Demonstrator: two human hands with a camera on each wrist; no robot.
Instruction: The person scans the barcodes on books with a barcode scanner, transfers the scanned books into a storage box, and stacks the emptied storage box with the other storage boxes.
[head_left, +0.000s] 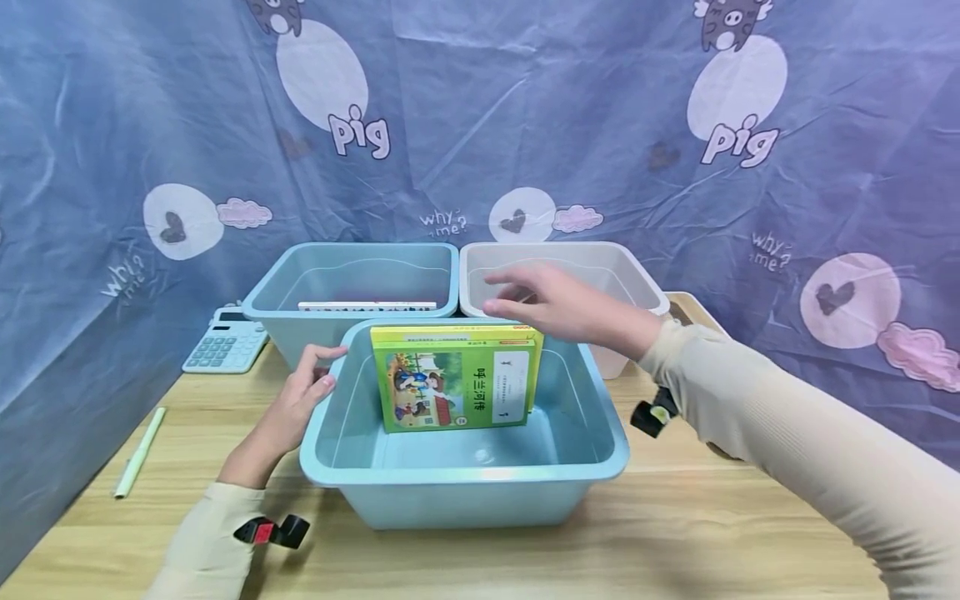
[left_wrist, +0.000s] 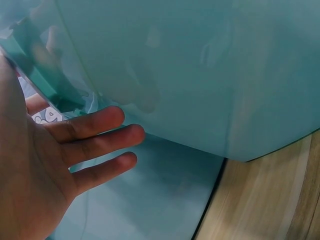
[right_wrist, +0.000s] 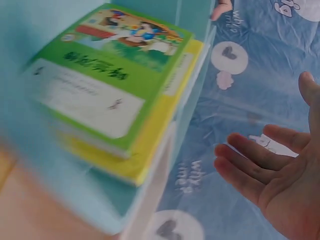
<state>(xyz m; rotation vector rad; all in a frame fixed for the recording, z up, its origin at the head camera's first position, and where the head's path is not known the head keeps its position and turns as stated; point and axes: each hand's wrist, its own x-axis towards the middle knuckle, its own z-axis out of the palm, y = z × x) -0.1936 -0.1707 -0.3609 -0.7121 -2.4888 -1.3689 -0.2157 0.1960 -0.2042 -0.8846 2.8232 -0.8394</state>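
A light-blue plastic bin (head_left: 465, 475) stands at the front of the table. Inside it, a green picture-covered book (head_left: 442, 400) leans upright on the back wall, with a yellow book (head_left: 450, 335) behind it. My left hand (head_left: 296, 400) touches this bin's left rim; in the left wrist view its fingers (left_wrist: 105, 140) extend loosely beside the outer wall. Above and behind the books, my right hand (head_left: 551, 300) hovers by the white bin (head_left: 652, 292) with nothing in it. Its fingers (right_wrist: 250, 160) are relaxed and apart from the books in the right wrist view.
Behind on the left, another blue bin (head_left: 262, 312) holds a white-edged book (head_left: 367, 306). A light-blue calculator (head_left: 225, 342) and a pale green pen-like stick (head_left: 140, 452) lie on the wooden table at left. A printed blue curtain (head_left: 450, 108) hangs behind.
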